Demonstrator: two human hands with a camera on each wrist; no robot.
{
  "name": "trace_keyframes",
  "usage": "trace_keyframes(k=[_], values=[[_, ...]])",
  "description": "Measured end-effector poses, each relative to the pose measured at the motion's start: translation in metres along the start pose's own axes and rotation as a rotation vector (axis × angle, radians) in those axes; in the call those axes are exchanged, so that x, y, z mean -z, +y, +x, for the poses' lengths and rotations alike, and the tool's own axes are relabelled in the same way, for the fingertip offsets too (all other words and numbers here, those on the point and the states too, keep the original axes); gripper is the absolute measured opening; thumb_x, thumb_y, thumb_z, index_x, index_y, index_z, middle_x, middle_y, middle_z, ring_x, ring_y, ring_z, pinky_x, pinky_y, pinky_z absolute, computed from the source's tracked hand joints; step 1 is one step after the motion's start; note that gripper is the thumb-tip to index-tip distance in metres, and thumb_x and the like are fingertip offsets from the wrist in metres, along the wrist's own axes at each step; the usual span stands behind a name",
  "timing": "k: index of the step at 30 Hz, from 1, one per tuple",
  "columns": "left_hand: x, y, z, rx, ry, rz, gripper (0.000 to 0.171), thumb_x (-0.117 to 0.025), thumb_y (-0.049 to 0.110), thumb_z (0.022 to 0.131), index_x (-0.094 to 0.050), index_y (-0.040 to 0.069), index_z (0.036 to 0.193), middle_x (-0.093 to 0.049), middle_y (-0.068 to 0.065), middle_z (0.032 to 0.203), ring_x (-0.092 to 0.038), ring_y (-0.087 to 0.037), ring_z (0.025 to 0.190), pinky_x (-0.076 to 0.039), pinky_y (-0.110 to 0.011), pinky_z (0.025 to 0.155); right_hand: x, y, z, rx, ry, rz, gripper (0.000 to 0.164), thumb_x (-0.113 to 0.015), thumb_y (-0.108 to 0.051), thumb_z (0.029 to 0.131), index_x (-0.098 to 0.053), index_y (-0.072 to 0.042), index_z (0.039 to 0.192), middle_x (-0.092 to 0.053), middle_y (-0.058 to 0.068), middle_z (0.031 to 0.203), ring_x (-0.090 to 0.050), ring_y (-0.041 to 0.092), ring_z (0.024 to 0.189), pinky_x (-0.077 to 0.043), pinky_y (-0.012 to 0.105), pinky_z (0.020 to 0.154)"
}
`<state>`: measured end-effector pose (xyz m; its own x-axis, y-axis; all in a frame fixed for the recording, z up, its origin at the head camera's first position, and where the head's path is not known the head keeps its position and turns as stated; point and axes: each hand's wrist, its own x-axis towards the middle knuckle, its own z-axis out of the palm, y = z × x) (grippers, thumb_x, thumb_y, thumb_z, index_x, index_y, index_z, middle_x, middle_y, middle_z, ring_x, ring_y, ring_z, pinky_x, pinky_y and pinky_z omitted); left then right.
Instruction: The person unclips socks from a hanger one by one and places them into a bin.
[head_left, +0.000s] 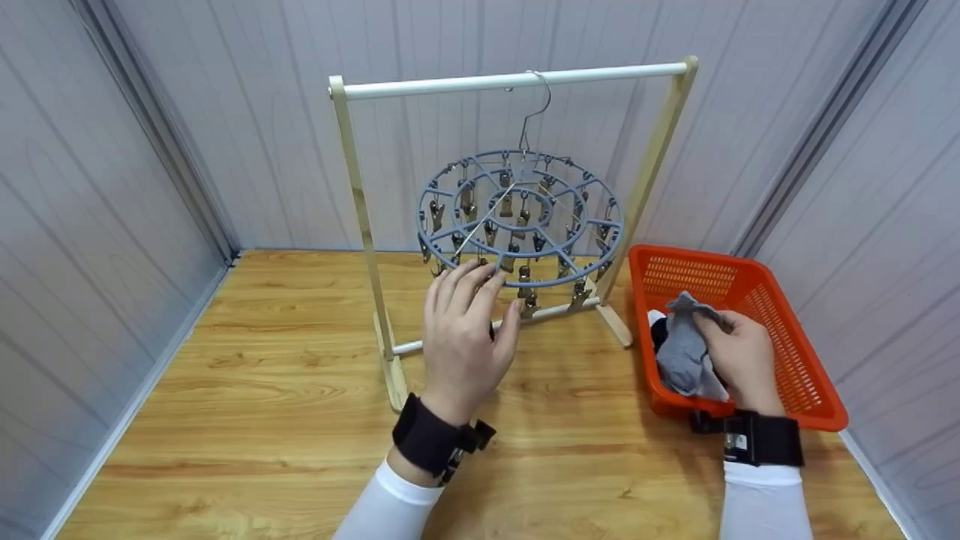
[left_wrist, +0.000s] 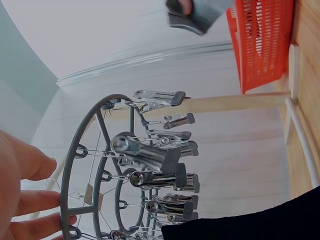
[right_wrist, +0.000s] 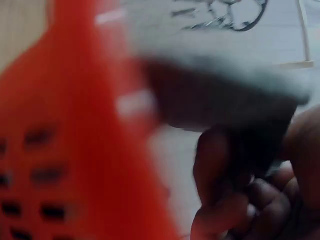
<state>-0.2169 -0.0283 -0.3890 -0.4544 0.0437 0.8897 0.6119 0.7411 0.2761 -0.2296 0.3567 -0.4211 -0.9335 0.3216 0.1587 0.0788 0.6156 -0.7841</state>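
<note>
From a metal hook hangs a round grey-blue clip hanger [head_left: 555, 283] with several metal clips [left_wrist: 155, 180]. My left hand [head_left: 461, 330] is at its near rim, fingers extended. In the left wrist view those fingertips [left_wrist: 42, 200] reach the ring's edge, with the thumb apart from it. At the right, my right hand [head_left: 742, 356] pinches a grey sock [head_left: 681, 356] by its upper end, over the orange basket [head_left: 799, 349]. The sock droops below the fingers and is blurred in the right wrist view. Black and white cloth [head_left: 658, 330] shows partly behind it.
The hanger's hook sits on the white bar [head_left: 442, 86] of a wooden rack, whose feet [head_left: 615, 326] stand on the wood-grain table [head_left: 262, 420]. Pale panel walls [head_left: 247, 127] enclose the back and both sides.
</note>
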Motion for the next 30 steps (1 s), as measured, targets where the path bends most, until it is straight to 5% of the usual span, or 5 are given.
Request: trace_keyframes(k=[5,9,21,30], values=[[0.000,-0.002,0.000,-0.003,-0.007,-0.017,0.034,-0.083,0.020,0.100,-0.078,0.001,0.128,-0.075,-0.016,0.135,-0.064,-0.036,0.135,-0.044,-0.061,0.122,0.006,0.006,-0.003,-0.085,-0.005,-0.160,0.068,-0.051,-0.046,0.117,-0.052,0.008,0.158,-0.066,0.033,0.140,-0.066,0.046,0.118,-0.053,0.054,0.099],[0.000,-0.003,0.000,-0.005,-0.008,-0.032,0.033,-0.082,0.020,0.101,-0.078,0.001,0.128,-0.074,-0.016,0.135,-0.064,-0.036,0.135,-0.044,-0.063,0.122,0.010,0.005,-0.006,-0.136,0.013,-0.179,0.073,-0.048,-0.044,0.118,-0.037,0.011,0.165,-0.054,0.038,0.149,-0.055,0.054,0.131,-0.046,0.066,0.110],[0.001,-0.002,-0.001,-0.012,-0.016,-0.062,0.035,-0.082,0.019,0.100,-0.078,0.001,0.129,-0.074,-0.017,0.136,-0.063,-0.036,0.137,-0.043,-0.061,0.123,-0.004,-0.014,-0.013,-0.014,0.106,-0.066,0.068,-0.055,-0.041,0.117,-0.046,0.008,0.162,-0.052,0.033,0.148,-0.054,0.048,0.131,-0.044,0.059,0.109],[0.003,0.004,0.000,-0.055,-0.021,-0.107,0.035,-0.081,0.017,0.100,-0.077,0.000,0.130,-0.074,-0.018,0.135,-0.065,-0.036,0.135,-0.045,-0.055,0.123,-0.013,-0.024,-0.018,0.060,0.083,-0.058,0.068,-0.056,-0.045,0.117,-0.049,0.006,0.160,-0.057,0.029,0.142,-0.057,0.042,0.128,-0.044,0.055,0.107]])
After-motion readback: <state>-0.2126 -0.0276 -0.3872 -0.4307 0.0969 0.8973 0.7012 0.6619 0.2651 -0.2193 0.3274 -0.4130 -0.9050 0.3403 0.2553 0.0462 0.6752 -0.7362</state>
